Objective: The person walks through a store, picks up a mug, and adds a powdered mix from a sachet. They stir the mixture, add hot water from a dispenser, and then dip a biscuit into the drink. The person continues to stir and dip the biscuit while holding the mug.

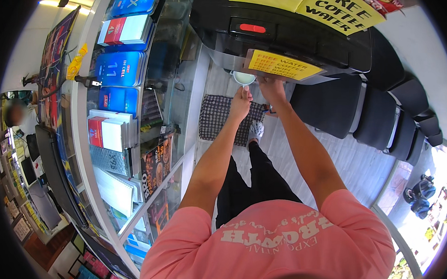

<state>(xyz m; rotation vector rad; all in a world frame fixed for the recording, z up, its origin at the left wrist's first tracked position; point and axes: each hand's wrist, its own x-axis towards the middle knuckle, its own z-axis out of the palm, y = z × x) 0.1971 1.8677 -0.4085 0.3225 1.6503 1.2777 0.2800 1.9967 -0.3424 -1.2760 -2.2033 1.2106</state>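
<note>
A white cup [244, 79] with pale liquid in it sits under the front of a black drinks machine [213, 20]. My left hand [240, 103] is closed on the near side of the cup, its fingers pinched at the handle or rim; the exact grip is too small to make out. Just to the right, my right hand [271, 89] reaches up beneath a yellow paper sign [282, 64] fixed to the machine's front. Its fingers are mostly hidden there, so I cannot see what they touch. A red oval [252, 28] shows on the machine's face above.
At my left stands a glass display case [185, 121] with blue boxes [118, 69] and white-and-red packs. Several dark chairs [327, 107] line the right side. A checked mat [216, 115] lies on the floor by my foot. A person [20, 116] is at the far left.
</note>
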